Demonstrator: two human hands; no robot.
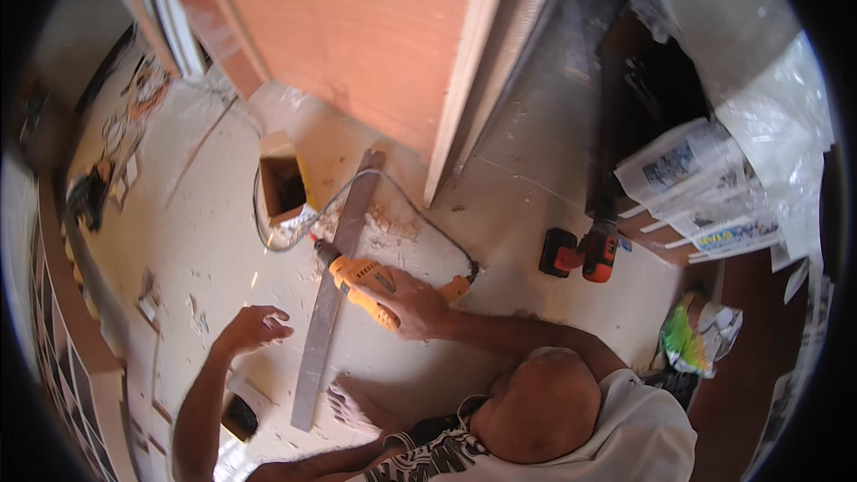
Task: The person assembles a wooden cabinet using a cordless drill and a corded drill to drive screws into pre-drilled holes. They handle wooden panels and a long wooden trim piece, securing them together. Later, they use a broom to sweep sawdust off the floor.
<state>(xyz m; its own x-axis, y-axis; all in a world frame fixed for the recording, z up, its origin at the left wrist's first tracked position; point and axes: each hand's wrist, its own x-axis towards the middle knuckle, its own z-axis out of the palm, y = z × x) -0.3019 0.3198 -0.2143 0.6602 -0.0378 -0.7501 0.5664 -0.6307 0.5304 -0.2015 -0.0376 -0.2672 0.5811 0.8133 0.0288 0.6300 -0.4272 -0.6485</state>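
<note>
Neither of my own hands shows. A person (544, 406) in a white shirt crouches below me, seen from above. One of this person's hands (412, 302) grips a yellow corded drill (361, 284) with its bit on a long grey wooden strip (323, 330) lying on the floor. The other hand (254, 328) hovers with fingers spread, left of the strip, holding nothing. A bare foot (350, 406) rests at the strip's near end. The drill's cable (420, 214) loops away across the dusty floor.
A small open wooden box (283, 184) stands beyond the strip. A large framed wooden panel (357, 36) leans at the back. An orange and black cordless drill (580, 254) lies to the right, near stacked newspapers (701, 192) and plastic sheeting (768, 98). Shelving (71, 339) runs along the left.
</note>
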